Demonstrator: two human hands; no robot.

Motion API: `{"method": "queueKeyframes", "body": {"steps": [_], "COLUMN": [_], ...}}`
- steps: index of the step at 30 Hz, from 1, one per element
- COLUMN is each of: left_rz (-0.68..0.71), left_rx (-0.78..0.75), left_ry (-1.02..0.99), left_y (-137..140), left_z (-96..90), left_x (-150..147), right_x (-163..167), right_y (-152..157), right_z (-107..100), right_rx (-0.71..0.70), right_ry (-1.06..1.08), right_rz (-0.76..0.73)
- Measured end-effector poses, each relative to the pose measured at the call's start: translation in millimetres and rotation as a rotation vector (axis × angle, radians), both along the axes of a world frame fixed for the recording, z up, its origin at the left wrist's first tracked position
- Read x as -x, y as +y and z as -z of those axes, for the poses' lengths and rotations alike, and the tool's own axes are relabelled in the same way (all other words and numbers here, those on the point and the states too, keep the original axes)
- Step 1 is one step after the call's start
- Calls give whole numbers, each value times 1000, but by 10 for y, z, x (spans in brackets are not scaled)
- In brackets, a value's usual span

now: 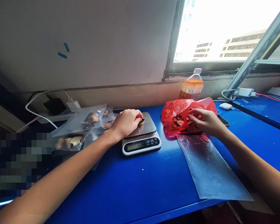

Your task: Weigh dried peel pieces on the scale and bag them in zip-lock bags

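My left hand (128, 122) is over the steel plate of a digital scale (150, 124), its fingertips closed on a small brown dried piece (142, 121) at the plate. Digits show on the scale's display, too small to read surely. At the mouth of a red plastic bag (175, 109) is my right hand (204, 119), fingers bent and reaching among dark brown dried pieces (178, 120); whether it grips one is hidden. A clear flat plastic bag (214, 168) lies in front of the red bag, partly under it.
Several clear bags (93, 116) holding brown dried pieces are piled left of the scale. Behind the red bag stands an orange drink bottle (193, 85). A white earphone case (225, 106), cables and a charger (246, 92) lie to the right on the blue table (135, 189).
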State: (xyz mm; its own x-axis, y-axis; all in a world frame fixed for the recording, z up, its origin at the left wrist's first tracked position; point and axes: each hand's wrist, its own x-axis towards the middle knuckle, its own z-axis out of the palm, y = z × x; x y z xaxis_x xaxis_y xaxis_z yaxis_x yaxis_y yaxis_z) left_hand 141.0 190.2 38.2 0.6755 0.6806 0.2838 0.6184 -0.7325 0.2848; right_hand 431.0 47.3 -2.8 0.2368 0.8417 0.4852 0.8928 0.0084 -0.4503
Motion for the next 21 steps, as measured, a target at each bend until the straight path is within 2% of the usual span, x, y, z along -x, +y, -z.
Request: {"method": "queueKeyframes", "body": {"steps": [7,15,21], "left_rz": [-32,-104,-128], "left_rx": [194,243,327], "left_ry": [-162,-238,-278], "left_y": [-49,-230,-227], "left_z": [-25,-82,27], "left_x": [75,130,166], "right_x": [-15,40,33], "right_y": [-23,-35,-48], "right_z": [-19,-42,-23], "right_rx": [9,-10,-2], "right_ry": [-2,-3,9], "right_rz": [-10,-44,-52]}}
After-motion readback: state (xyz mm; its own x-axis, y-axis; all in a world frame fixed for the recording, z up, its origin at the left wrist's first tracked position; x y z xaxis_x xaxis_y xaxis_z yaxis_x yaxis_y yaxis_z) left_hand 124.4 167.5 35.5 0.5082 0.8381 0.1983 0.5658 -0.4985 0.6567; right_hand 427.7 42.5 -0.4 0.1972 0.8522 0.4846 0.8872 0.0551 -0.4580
